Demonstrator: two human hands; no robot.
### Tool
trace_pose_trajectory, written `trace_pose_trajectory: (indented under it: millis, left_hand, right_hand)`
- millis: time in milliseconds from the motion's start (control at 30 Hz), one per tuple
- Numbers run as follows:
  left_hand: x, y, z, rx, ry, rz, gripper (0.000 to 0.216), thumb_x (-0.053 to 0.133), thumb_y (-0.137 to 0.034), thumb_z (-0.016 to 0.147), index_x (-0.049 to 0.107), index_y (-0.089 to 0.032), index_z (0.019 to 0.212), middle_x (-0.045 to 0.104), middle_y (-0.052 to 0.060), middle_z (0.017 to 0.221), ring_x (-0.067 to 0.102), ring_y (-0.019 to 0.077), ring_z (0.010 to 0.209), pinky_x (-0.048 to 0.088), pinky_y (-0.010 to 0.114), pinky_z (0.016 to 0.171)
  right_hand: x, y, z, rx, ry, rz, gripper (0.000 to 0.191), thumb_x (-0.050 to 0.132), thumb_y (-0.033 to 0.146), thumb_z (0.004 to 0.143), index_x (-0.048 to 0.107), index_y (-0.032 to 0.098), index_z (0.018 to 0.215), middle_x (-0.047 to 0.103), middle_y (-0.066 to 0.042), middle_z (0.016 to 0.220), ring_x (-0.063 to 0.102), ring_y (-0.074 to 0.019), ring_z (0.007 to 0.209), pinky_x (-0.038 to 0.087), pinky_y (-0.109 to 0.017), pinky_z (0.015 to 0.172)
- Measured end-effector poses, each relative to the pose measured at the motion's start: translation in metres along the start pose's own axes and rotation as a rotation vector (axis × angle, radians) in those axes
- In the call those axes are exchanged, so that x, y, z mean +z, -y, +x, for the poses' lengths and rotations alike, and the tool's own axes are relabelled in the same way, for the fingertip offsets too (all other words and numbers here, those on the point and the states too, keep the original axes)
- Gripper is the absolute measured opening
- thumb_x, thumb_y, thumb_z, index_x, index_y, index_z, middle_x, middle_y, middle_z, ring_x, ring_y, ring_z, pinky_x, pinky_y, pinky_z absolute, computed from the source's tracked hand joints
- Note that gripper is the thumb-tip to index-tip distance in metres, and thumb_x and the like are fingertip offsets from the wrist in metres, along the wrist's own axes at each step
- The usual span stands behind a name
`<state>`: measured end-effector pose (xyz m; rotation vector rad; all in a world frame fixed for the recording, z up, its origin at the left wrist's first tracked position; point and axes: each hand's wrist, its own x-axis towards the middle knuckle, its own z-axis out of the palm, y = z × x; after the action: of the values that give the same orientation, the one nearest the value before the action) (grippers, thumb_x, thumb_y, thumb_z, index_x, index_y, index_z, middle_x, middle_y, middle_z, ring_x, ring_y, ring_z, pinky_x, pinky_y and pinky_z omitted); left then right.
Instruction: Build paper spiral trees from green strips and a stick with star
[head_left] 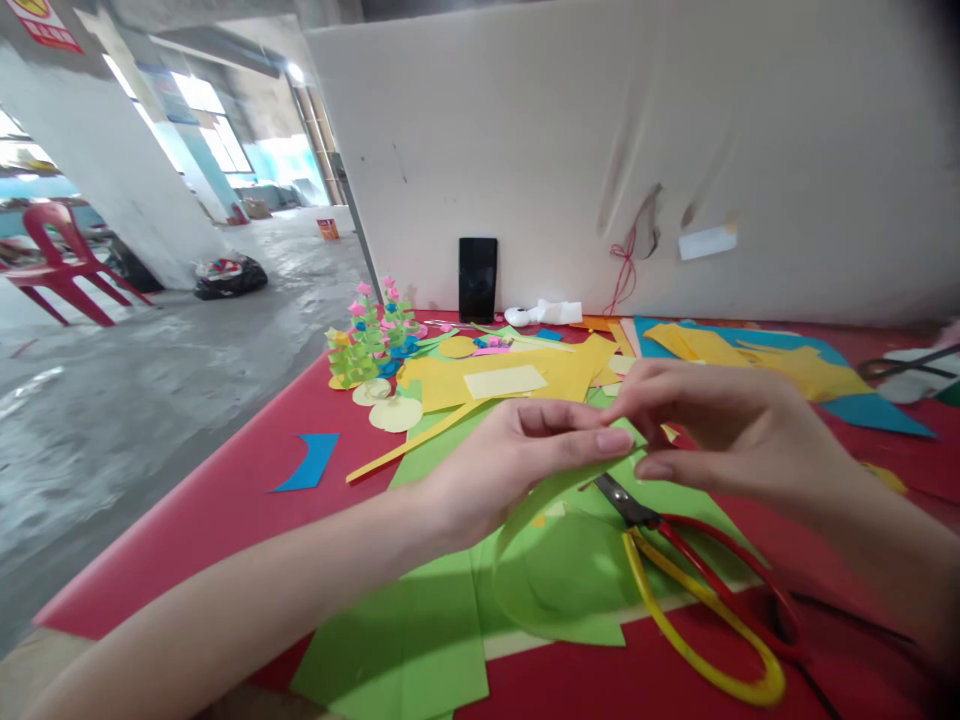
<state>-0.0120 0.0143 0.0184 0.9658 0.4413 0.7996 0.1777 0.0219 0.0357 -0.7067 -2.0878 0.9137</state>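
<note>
Pinched in my left hand (pixel 551 445) is a green paper strip (pixel 517 530), its long tail hanging in a curve below. My right hand (pixel 709 425) has its fingers curled around the end of this strip, its index fingertip against my left fingers. The exact fold at the fingertips is partly hidden. Below my hands lie scissors (pixel 641 518) with one red and one yellow handle, resting on green paper sheets (pixel 420 630).
Paper-star plants (pixel 367 340) stand at the table's left back, beside pale paper circles (pixel 396 413). Yellow paper (pixel 435 383) and a blue scrap (pixel 309 463) lie around. A black phone (pixel 478 280) leans on the white panel (pixel 525 130). Blue sheets (pixel 877 412) are at right.
</note>
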Motion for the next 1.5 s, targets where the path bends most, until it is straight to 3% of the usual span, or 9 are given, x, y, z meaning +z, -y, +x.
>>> trace_pose_trajectory:
  millis: [333, 700, 1133, 1500]
  left_hand:
    - [0.0081, -0.0039, -0.0050, -0.011, -0.053, -0.002, 0.008, 0.067, -0.016, 0.075, 0.067, -0.017, 0.068, 0.062, -0.006, 0.064, 0.054, 0.0012, 0.059, 0.039, 0.014, 0.062]
    - [0.0037, -0.0035, -0.0027, -0.039, -0.021, 0.094, 0.004, 0.071, -0.021, 0.071, 0.071, -0.018, 0.074, 0.068, -0.004, 0.074, 0.057, 0.0061, 0.075, 0.039, 0.017, 0.075]
    - [0.0015, -0.0061, -0.0022, -0.093, -0.077, 0.315, 0.007, 0.072, -0.019, 0.066, 0.068, -0.015, 0.070, 0.063, -0.003, 0.068, 0.052, 0.0061, 0.065, 0.036, 0.018, 0.064]
    - [0.0031, -0.0057, -0.0032, -0.060, -0.044, 0.199, 0.005, 0.071, -0.021, 0.068, 0.069, -0.018, 0.071, 0.065, -0.004, 0.070, 0.055, 0.0060, 0.068, 0.039, 0.019, 0.069]
  right_hand:
    - [-0.0004, 0.0010, 0.0032, 0.048, -0.009, 0.111, 0.021, 0.069, 0.023, 0.072, 0.067, 0.034, 0.091, 0.053, 0.004, 0.071, 0.048, -0.0076, 0.062, 0.043, -0.017, 0.054]
    - [-0.0026, -0.0043, 0.0005, -0.067, 0.023, 0.026, 0.021, 0.066, 0.014, 0.071, 0.064, 0.028, 0.088, 0.058, 0.000, 0.077, 0.051, -0.0125, 0.068, 0.043, -0.025, 0.056]
    - [-0.0063, 0.0044, -0.0008, -0.149, 0.101, -0.306, 0.025, 0.065, 0.013, 0.072, 0.059, 0.029, 0.090, 0.059, 0.003, 0.080, 0.056, -0.0119, 0.069, 0.045, -0.027, 0.060]
    - [-0.0081, 0.0041, -0.0002, -0.107, 0.117, -0.272, 0.026, 0.065, 0.016, 0.072, 0.057, 0.030, 0.092, 0.060, 0.003, 0.080, 0.054, -0.0132, 0.070, 0.044, -0.026, 0.061]
